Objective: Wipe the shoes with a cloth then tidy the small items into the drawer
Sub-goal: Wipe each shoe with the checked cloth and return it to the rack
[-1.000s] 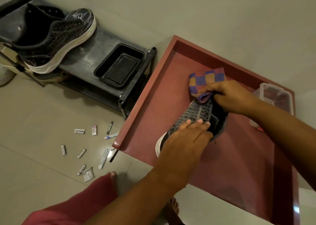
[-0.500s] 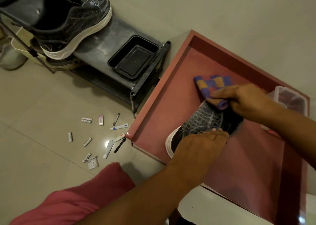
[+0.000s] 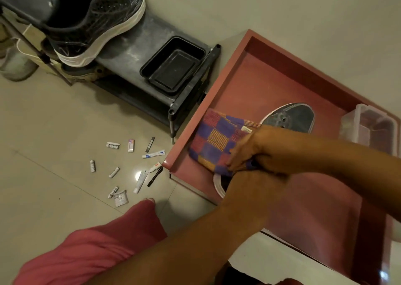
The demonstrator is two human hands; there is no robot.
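A dark shoe [image 3: 291, 116] with a white sole lies in the red drawer [image 3: 269, 76], toe toward the far right. A purple and orange checked cloth [image 3: 213, 140] is draped over its middle and heel end. My right hand [image 3: 244, 149] reaches in from the right and grips the cloth against the shoe. My left hand [image 3: 268, 167] comes up from below and holds the shoe, its fingers hidden under my right wrist. Several small tubes and packets [image 3: 130, 165] lie scattered on the floor left of the drawer.
A black shoe rack [image 3: 132, 52] stands at the back left, carrying a second dark shoe [image 3: 93, 22] and a black tray [image 3: 173, 65]. A clear plastic box [image 3: 368, 130] sits in the drawer's far right corner. My foot in pink trousers [image 3: 149, 201] is beside the small items.
My right hand has dragged the cloth from the shoe's toe end down toward its heel, uncovering the toe. The view has shifted left and closer.
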